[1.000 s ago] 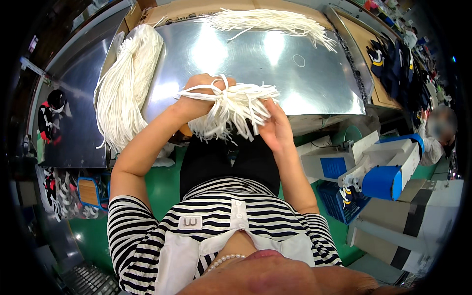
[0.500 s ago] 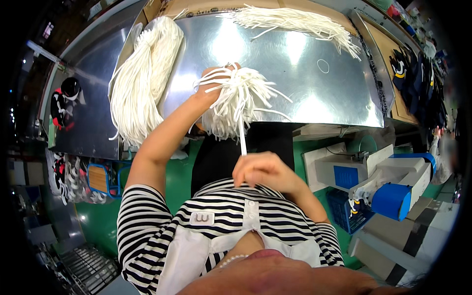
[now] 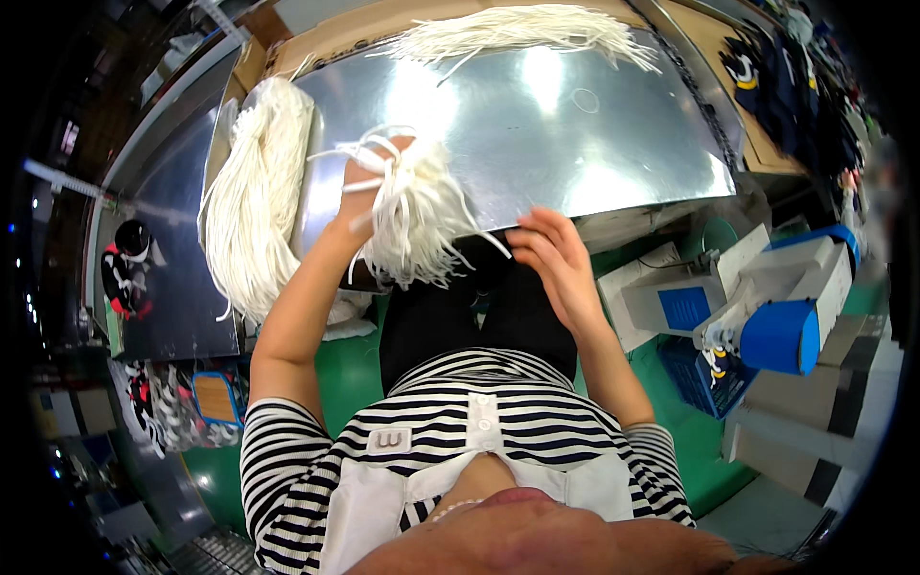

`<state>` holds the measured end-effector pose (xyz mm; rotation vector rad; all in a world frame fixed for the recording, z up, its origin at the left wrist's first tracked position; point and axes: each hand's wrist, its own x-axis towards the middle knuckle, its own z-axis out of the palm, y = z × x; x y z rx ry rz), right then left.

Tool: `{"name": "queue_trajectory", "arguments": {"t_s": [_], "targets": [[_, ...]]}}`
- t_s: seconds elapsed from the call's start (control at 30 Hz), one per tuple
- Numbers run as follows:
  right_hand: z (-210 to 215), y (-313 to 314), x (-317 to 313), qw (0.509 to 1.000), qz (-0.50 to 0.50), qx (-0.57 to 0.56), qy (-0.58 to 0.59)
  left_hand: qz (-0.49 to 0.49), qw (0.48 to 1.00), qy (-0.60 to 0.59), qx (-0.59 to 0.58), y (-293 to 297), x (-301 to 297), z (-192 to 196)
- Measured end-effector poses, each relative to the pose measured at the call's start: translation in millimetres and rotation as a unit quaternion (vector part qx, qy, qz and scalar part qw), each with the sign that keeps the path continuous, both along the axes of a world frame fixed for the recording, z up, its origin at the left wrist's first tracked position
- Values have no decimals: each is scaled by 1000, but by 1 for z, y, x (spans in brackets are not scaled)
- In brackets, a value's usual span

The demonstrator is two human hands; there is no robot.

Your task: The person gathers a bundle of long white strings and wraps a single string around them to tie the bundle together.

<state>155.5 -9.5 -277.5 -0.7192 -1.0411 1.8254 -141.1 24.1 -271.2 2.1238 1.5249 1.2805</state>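
My left hand (image 3: 359,192) is closed around a bundle of white cords (image 3: 414,225) at the near edge of the metal table. Loose ends splay out over the fingers and hang down in front of my lap; part of the hand is hidden behind them. To the right of the bundle, my right hand (image 3: 556,261) is raised with its fingers stretched out and nothing in it. One cord end sticks out toward its fingertips.
A thick hank of white cords (image 3: 257,182) lies at the table's left, and loose cords (image 3: 522,34) lie along its far edge. On the metal tabletop (image 3: 479,125) is a thin ring (image 3: 586,101). A blue-and-white machine (image 3: 767,307) stands at the right, above a blue crate (image 3: 704,376).
My right hand has let go of the cord it was pulling toward me and moved up and outward, opening. The bundle in my left hand has shifted left in the view, which has itself turned slightly.
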Motion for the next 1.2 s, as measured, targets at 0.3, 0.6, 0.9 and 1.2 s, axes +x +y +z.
{"name": "queue_trajectory", "arguments": {"t_s": [0.3,0.6,0.9,1.2], "targets": [[8,25,-23,985,110,-49,124,-84,994,-16,-64,-42,50,36],[-6,27,-30,986,-5,150,-75,-50,993,108,1,-48,50,36],[7,20,-33,989,-35,40,-136,-126,947,-154,-253,-79,50,25],[13,32,-32,991,-5,-64,121,-60,976,4,-210,-63,43,13]]}}
